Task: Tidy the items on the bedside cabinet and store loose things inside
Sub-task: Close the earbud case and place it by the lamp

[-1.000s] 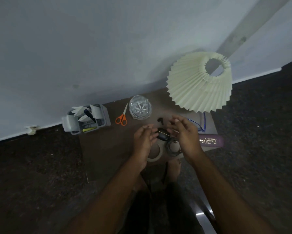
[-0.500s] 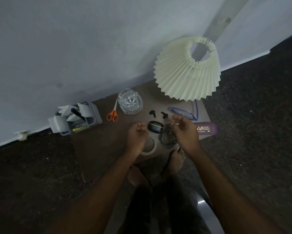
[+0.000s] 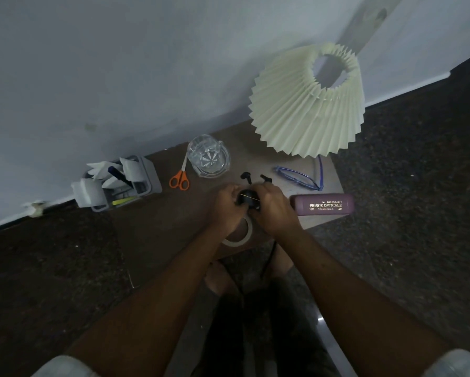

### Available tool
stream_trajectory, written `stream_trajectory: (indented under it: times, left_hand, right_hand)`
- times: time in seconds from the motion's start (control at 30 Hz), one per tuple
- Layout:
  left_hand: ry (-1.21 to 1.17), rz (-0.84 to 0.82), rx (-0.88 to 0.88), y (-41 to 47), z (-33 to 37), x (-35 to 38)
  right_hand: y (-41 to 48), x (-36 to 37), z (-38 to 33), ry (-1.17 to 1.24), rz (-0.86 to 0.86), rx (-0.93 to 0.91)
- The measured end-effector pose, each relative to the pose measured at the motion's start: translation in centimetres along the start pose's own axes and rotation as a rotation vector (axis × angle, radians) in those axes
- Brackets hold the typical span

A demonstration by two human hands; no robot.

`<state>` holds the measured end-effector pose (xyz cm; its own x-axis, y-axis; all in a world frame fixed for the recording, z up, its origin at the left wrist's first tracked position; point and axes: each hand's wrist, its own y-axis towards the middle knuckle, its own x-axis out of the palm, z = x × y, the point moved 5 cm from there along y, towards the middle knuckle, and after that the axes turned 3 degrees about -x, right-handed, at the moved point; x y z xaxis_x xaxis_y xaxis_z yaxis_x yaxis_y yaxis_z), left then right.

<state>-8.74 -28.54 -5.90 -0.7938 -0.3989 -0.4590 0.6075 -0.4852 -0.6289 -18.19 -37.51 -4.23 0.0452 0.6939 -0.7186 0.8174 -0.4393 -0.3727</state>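
A small black earbud case (image 3: 249,200) with a thin gold line sits between both hands at the front of the brown cabinet top (image 3: 157,224). My left hand (image 3: 227,210) grips its left side and my right hand (image 3: 273,210) grips its right side. Two loose black earbuds (image 3: 246,176) (image 3: 265,178) lie just behind the case. A roll of tape (image 3: 240,236) lies under my hands, partly covered. Blue glasses (image 3: 300,178) and a purple glasses case (image 3: 323,207) lie to the right. Orange scissors (image 3: 180,178) lie to the left.
A cut-glass tumbler (image 3: 209,156) stands behind the scissors. A pleated cream lamp shade (image 3: 307,104) rises at the back right. A grey organiser (image 3: 117,183) with pens and paper stands at the left edge. Dark floor surrounds the cabinet; my feet show below its front edge.
Both hands were apart above the case half a second ago; now they have closed in on it from both sides. The view has also shifted slightly.
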Motion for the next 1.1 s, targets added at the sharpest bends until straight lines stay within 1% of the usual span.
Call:
stream_trajectory:
  times: [0.1, 0.2, 0.33, 0.4, 0.57, 0.7, 0.77, 0.83, 0.87, 1.0, 1.1]
  left_hand:
    - [-0.016, -0.005, -0.01, 0.2, 0.2, 0.3]
    - [-0.04, 0.0, -0.003, 0.1, 0.5, 0.3]
    - [-0.233, -0.008, -0.062, -0.3, 1.2, -0.1]
    - [-0.327, -0.011, -0.098, -0.5, 1.4, -0.6]
    - [-0.507, -0.132, -0.173, -1.4, 1.6, -1.0]
    - [-0.621, -0.122, -0.192, -1.8, 1.7, -1.4]
    - [-0.655, -0.108, -0.199, -1.9, 1.7, -1.7]
    - [-0.666, -0.1, -0.206, -2.0, 1.6, -1.8]
    - [-0.66, -0.101, -0.201, -2.0, 1.6, -1.9]
    - [-0.616, -0.122, -0.183, -2.1, 1.6, -2.0]
    - [-0.616, -0.133, -0.171, -2.3, 1.8, -2.5]
  right_hand:
    - [0.6, 0.4, -0.1, -0.049, -0.049, -0.007]
    - [0.9, 0.3, -0.3, -0.075, -0.05, -0.026]
    - [0.7, -0.5, -0.3, -0.096, -0.015, -0.065]
    - [0.5, -1.2, -0.2, -0.071, 0.023, -0.085]
    - [0.5, -2.6, -0.8, 0.049, 0.045, -0.183]
    - [1.1, -4.1, -1.4, 0.162, 0.045, -0.245]
    - [1.5, -4.8, -1.2, 0.295, 0.05, -0.17]
    - [1.7, -5.0, -0.8, 0.423, 0.021, -0.012]
    - [1.8, -4.9, -0.5, 0.464, 0.005, 0.04]
    - [2.0, -4.9, -0.2, 0.539, -0.038, 0.083]
    - [2.1, -4.8, -0.1, 0.648, -0.008, 0.132]
